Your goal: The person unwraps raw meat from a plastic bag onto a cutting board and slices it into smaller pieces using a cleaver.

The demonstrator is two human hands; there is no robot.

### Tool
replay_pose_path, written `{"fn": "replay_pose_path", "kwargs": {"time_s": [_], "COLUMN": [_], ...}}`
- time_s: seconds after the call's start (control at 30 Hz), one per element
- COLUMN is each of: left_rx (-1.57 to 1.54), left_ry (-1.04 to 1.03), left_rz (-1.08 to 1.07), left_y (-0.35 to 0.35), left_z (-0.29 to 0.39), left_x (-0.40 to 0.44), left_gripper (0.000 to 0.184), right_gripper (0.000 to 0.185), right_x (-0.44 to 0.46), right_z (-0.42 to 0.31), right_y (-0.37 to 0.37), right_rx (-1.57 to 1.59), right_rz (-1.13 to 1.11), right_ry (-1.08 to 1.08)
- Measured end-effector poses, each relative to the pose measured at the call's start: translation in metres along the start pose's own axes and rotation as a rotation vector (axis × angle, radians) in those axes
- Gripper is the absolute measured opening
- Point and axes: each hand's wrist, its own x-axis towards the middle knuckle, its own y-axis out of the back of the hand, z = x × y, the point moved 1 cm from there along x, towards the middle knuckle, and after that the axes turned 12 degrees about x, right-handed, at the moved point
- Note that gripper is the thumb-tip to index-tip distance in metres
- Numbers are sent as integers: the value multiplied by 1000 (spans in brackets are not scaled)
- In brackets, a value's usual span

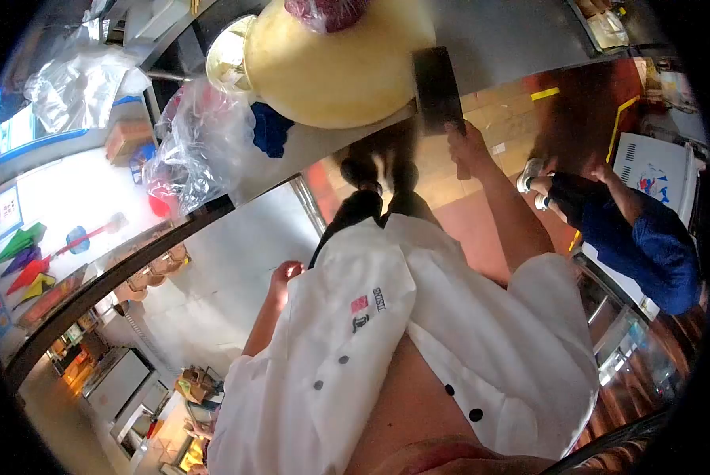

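My right hand grips the handle of a cleaver, its dark broad blade pointing up and away from me beside the counter edge. The blade's far end comes close to a thick round chopping board. On the board's far side lies dark red meat in clear plastic, cut off by the top of the view. My left hand hangs low by my side, its fingers curled in, with nothing visible in it and touching nothing.
A whitish tub stands left of the board, near a dark blue cloth and crumpled clear plastic bags. The metal counter runs across the top. To my right, a person in dark blue stands near a white appliance.
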Motion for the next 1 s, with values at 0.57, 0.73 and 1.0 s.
{"fn": "replay_pose_path", "kwargs": {"time_s": [0.57, 0.73, 1.0], "left_rx": [169, 139, 225], "left_ry": [268, 200, 183], "left_rz": [195, 179, 202], "left_y": [117, 150, 160], "left_z": [-117, -128, -149], "left_x": [-27, 3, 28], "left_gripper": [23, 26, 26], "right_gripper": [34, 30, 28], "right_x": [-13, 27, 11], "right_z": [100, 130, 87], "right_y": [-259, -303, -323], "right_rx": [-206, -255, -54], "right_rz": [170, 141, -30], "right_ry": [189, 345, 106]}}
